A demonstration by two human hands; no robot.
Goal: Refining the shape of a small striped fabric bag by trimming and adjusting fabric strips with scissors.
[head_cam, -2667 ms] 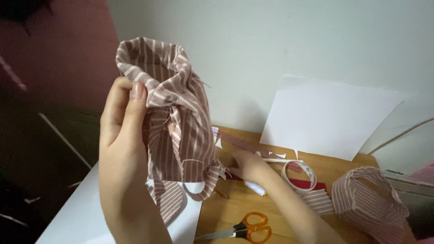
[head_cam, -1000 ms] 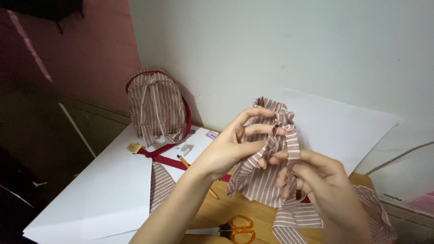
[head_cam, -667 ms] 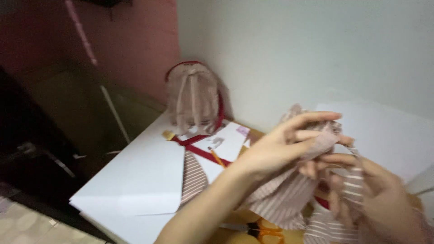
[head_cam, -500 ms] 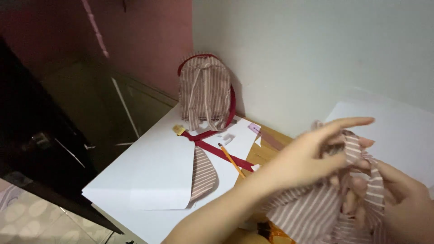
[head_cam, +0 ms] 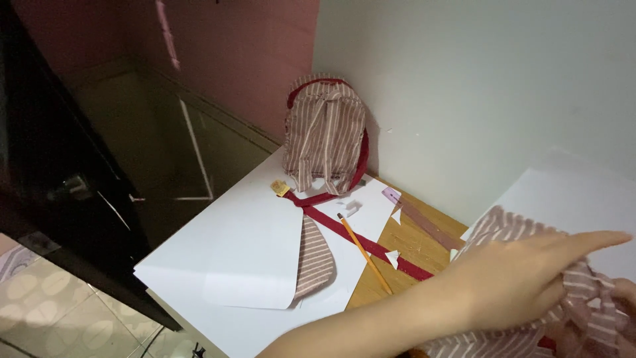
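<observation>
Your left hand (head_cam: 523, 282) lies flat over the bunched pink-and-white striped fabric piece (head_cam: 583, 298) at the lower right, fingers stretched out straight toward the right edge, palm down on the cloth, not clenched. Your right hand (head_cam: 619, 295) is mostly out of view under the folds; only a fingertip or two shows, so cannot tell if it grips.

Landmark: the small pink striped fabric backpack with red trim (head_cam: 324, 132), upright against the pale wall. The striped fabric piece is well to the right of it and nearer you. Just in front of the backpack, a long dark red ribbon strip (head_cam: 358, 237) runs diagonally across the large white paper sheet (head_cam: 232, 245). A yellow pencil (head_cam: 364, 252) lies beside the strip, farther from the backpack, half on paper, half on the wooden tabletop (head_cam: 411, 245). A rounded striped fabric cut-out (head_cam: 315, 258) lies flat on the paper in front of the backpack, touching the ribbon's near side. A small yellow tag (head_cam: 279, 187) sits near the backpack's foot. Small white paper scraps (head_cam: 392, 258) lie by the ribbon.
</observation>
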